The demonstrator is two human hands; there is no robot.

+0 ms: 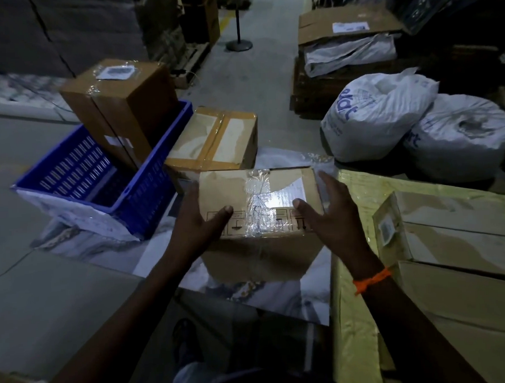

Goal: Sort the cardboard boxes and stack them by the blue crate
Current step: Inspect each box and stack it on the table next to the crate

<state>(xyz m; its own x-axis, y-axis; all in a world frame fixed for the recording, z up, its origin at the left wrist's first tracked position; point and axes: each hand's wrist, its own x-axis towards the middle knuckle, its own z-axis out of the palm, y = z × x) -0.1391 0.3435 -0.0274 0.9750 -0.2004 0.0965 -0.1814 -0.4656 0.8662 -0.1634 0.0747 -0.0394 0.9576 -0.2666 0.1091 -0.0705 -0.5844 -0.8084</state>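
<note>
1. The cardboard box (261, 220) sits low in front of the person, between both hands. It is just right of the blue crate (146, 178) and just short of a taped box (214, 138) that stands against the crate's side. I cannot tell whether it rests on the marbled sheet (250, 295) or is lifted off it.
2. The left hand (199, 222) lies flat against its left face, thumb on top. The right hand (333, 214) has its thumb on the lid and its fingers (329, 185) straight and spread by the right edge. Neither hand curls round anything.
3. The box looks stiff and square, and probably light enough for a two-palm squeeze. The crinkled tape across the lid would likely be slick.
4. I'd hold the bare cardboard sides low down, clear of the tape, and keep it level.
</note>
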